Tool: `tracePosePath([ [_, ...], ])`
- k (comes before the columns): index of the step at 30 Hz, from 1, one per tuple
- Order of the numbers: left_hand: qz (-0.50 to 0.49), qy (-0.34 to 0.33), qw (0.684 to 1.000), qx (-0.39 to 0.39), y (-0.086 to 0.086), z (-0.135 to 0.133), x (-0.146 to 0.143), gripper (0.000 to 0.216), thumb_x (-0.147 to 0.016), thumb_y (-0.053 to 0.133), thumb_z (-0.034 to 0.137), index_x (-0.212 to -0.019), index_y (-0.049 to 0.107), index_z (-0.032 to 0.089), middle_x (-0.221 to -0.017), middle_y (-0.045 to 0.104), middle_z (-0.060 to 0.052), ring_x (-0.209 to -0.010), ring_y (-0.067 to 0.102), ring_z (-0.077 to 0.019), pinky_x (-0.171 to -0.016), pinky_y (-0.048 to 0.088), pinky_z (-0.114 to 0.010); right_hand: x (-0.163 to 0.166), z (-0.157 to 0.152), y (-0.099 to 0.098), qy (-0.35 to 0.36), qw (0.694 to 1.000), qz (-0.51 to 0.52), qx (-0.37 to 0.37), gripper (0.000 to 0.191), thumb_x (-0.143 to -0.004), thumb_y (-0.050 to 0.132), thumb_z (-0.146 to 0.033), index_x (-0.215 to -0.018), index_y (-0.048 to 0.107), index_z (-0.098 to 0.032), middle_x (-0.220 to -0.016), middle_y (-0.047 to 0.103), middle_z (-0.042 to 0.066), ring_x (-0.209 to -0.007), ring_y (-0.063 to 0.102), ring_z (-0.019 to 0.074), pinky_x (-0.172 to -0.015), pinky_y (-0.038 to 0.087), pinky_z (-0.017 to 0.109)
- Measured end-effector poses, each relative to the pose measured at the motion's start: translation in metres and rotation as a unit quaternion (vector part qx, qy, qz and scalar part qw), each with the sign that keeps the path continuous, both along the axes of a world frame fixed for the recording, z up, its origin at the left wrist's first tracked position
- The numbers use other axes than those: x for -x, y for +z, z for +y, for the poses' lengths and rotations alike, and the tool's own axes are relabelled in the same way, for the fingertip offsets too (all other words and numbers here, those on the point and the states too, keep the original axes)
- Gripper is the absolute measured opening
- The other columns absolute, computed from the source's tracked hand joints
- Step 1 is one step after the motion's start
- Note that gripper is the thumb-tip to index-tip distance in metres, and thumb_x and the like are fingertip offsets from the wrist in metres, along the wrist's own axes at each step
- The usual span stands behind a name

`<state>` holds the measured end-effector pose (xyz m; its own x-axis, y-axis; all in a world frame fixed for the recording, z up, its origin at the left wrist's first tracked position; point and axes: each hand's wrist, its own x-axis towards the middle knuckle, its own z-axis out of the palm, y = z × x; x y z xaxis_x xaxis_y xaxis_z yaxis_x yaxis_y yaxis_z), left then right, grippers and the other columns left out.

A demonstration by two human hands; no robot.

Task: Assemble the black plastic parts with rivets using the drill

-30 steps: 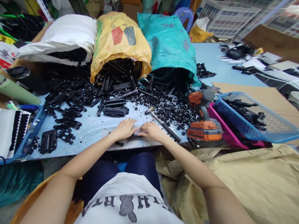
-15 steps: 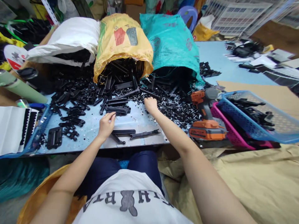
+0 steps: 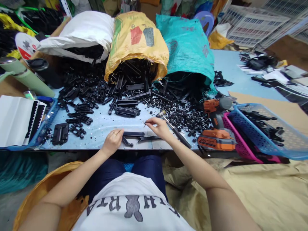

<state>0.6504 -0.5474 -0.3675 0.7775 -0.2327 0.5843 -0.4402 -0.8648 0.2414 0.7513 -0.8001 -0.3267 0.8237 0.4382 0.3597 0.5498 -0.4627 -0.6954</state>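
Note:
My left hand (image 3: pixel 113 141) is closed, thumb and fingertips pinched together at the left end of a straight black plastic bar (image 3: pixel 133 134). Whatever sits between those fingertips is hidden. My right hand (image 3: pixel 159 127) pinches a small screw (image 3: pixel 144 125), its thin shank pointing down over the bar's right end. A shorter black arm piece (image 3: pixel 127 141) lies angled below the bar. Beside it, a grey-black wrench-shaped piece (image 3: pixel 146 138) runs partly under my right hand. A hammer (image 3: pixel 176 131) lies just right of that hand.
An orange cordless drill (image 3: pixel 215 128) stands at right, near a blue basket (image 3: pixel 262 134) and a pink basket (image 3: pixel 240 149). Heaped screws (image 3: pixel 190 117) and black parts (image 3: pixel 81 93) spread before the white (image 3: pixel 84 27), yellow (image 3: pixel 141 35) and teal sacks (image 3: pixel 187 45).
My right hand has come back from the screw heap toward the table's front edge, now with a screw. My left hand has moved down to the bar's end. The hammer has come into sight.

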Motion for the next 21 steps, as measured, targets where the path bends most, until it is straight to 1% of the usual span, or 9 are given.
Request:
tracePosePath([
  [3,-0.031,-0.02,0.999,-0.036,-0.002,0.003,0.0,0.027,-0.088,0.045,0.014,-0.111,0.058,0.013,-0.091,0.068,-0.011,-0.086,0.063,-0.0219,-0.073,0.05,-0.035,0.021,-0.001,-0.005,0.029,0.999,-0.023,0.0,0.014,-0.084,0.056,-0.029,-0.086,0.067,-0.02,-0.082,0.069,0.004,-0.074,0.064,0.0148,-0.065,0.051,0.026],
  [6,-0.056,-0.036,0.997,-0.029,-0.003,0.011,-0.005,0.027,-0.087,0.047,0.013,-0.112,0.057,0.013,-0.088,0.069,-0.01,-0.081,0.064,-0.0206,-0.07,0.05,-0.034,0.03,-0.001,-0.012,0.043,0.997,-0.061,0.002,0.013,-0.086,0.054,-0.025,-0.086,0.066,-0.02,-0.083,0.069,0.005,-0.078,0.064,0.0148,-0.071,0.052,0.027],
  [8,-0.065,-0.054,0.996,-0.035,-0.004,0.016,-0.008,0.029,-0.088,0.046,0.012,-0.115,0.055,0.013,-0.088,0.069,-0.01,-0.079,0.065,-0.0196,-0.069,0.051,-0.033,0.032,-0.001,-0.017,0.048,0.996,-0.08,0.01,0.013,-0.087,0.053,-0.023,-0.088,0.066,-0.02,-0.085,0.069,0.005,-0.079,0.065,0.0144,-0.072,0.052,0.026],
  [11,-0.069,-0.093,0.992,-0.053,-0.006,0.022,-0.011,0.031,-0.088,0.045,0.011,-0.118,0.052,0.012,-0.093,0.069,-0.012,-0.084,0.065,-0.0191,-0.07,0.052,-0.032,0.035,0.0,-0.021,0.057,0.99,-0.123,0.047,0.016,-0.088,0.05,-0.021,-0.092,0.066,-0.019,-0.09,0.068,0.007,-0.08,0.065,0.0147,-0.071,0.052,0.026],
  [13,-0.066,-0.102,0.991,-0.049,-0.009,0.023,-0.012,0.031,-0.088,0.043,0.01,-0.118,0.052,0.013,-0.092,0.069,-0.011,-0.084,0.065,-0.0185,-0.071,0.052,-0.032,0.037,-0.001,-0.023,0.059,0.982,-0.163,0.07,0.017,-0.089,0.049,-0.021,-0.095,0.065,-0.019,-0.091,0.069,0.007,-0.081,0.064,0.0154,-0.072,0.052,0.028],
  [17,-0.039,-0.13,0.989,-0.052,-0.014,0.028,-0.014,0.03,-0.089,0.039,0.009,-0.113,0.056,0.013,-0.087,0.069,-0.011,-0.082,0.064,-0.0174,-0.072,0.052,-0.032,0.042,-0.006,-0.029,0.053,0.973,-0.211,0.083,0.02,-0.089,0.049,-0.019,-0.102,0.064,-0.02,-0.093,0.069,0.007,-0.085,0.063,0.0157,-0.078,0.051,0.03],
  [19,-0.01,-0.123,0.99,-0.06,-0.014,0.027,-0.012,0.03,-0.089,0.039,0.012,-0.112,0.058,0.014,-0.087,0.069,-0.011,-0.084,0.064,-0.0177,-0.074,0.05,-0.034,0.044,-0.011,-0.035,0.053,0.97,-0.215,0.097,0.023,-0.089,0.049,-0.021,-0.109,0.061,-0.02,-0.099,0.068,0.008,-0.089,0.062,0.0169,-0.08,0.05,0.032],
  [21,0.014,-0.074,0.994,-0.076,-0.009,0.02,-0.009,0.028,-0.09,0.041,0.018,-0.112,0.058,0.016,-0.095,0.068,-0.011,-0.094,0.062,-0.0215,-0.083,0.046,-0.041,0.044,-0.018,-0.043,0.06,0.97,-0.209,0.112,0.03,-0.088,0.052,-0.026,-0.118,0.057,-0.021,-0.105,0.066,0.01,-0.092,0.062,0.0191,-0.08,0.049,0.035],
])
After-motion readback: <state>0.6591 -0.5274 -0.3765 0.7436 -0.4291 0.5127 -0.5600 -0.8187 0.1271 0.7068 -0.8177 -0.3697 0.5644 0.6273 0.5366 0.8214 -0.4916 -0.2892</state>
